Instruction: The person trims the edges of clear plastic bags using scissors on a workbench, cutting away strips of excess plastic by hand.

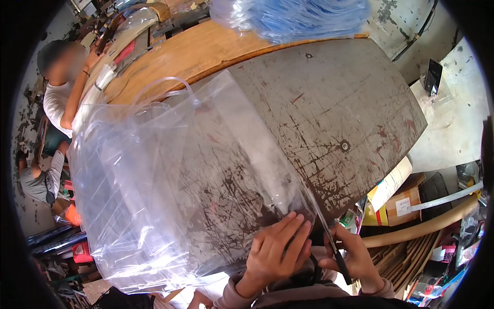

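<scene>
A clear plastic bag [149, 154] with a looped tube handle [164, 82] is spread across the left part of the scratched metal tabletop [329, 108]. My left hand [280, 247] lies on the near right corner of the plastic, fingers stretched out and flat. Just right of it, my right hand [352, 252] is closed around a long, thin metal tool [325, 221] with a black handle. The tool's shaft slants up and left along the plastic's right edge. Whether it is a knife or another tool, I cannot tell.
Blue clear plastic [309, 18] is heaped on the wooden bench [206, 51] beyond. A person [64, 87] sits at the far left. Cardboard boxes [404, 201] and a curved tan roll [427, 226] are at right. A phone [433, 76] stands upright farther back.
</scene>
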Motion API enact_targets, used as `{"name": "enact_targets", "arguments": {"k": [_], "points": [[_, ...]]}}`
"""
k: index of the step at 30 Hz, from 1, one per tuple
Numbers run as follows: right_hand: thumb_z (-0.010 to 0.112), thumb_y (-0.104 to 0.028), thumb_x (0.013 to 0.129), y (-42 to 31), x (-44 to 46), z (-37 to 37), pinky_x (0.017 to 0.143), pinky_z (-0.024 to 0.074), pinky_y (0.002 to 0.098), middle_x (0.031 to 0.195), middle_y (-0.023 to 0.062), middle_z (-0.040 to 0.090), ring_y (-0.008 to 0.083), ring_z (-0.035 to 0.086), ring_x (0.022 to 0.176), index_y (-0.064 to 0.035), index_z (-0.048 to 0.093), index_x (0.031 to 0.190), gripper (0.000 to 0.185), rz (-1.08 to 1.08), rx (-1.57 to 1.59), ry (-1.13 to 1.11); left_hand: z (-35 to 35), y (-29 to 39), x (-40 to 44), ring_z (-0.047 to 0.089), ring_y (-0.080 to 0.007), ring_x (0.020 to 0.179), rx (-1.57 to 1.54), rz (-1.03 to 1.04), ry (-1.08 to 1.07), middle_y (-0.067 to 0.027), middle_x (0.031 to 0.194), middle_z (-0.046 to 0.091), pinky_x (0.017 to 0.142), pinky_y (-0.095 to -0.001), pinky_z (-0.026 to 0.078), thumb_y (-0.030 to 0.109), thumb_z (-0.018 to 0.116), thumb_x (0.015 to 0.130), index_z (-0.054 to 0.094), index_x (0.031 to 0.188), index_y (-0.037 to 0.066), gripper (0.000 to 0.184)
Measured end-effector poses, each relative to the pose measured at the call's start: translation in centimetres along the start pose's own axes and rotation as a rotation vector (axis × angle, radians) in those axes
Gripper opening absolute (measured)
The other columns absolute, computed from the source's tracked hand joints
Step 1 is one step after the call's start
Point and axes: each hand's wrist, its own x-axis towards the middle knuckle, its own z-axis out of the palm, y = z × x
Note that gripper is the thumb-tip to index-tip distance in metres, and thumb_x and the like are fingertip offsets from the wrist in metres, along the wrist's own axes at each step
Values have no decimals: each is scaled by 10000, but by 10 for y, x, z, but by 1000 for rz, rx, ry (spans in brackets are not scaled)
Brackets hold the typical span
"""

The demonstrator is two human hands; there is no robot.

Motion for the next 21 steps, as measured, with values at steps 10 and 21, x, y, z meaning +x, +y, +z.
{"name": "enact_targets", "arguments": {"k": [10, 21], "points": [[821, -331, 629, -12, 4, -8, 512, 394, 257, 650, 31, 518, 109, 477, 540, -40, 526, 922, 507, 41, -226, 20, -1, 3, 2, 579, -112, 1040, 155, 19, -122, -29, 1144, 612, 899, -261, 379, 219, 520, 845, 609, 1080, 89, 283], [803, -267, 666, 7, 3, -15, 630, 423, 246, 703, 10, 523, 80, 488, 659, -34, 507, 955, 475, 185, 237, -169, -2, 4, 3, 581, -128, 1045, 165, 38, -166, -39, 1100, 640, 931, -308, 349, 221, 546, 808, 617, 1032, 108, 261]]}}
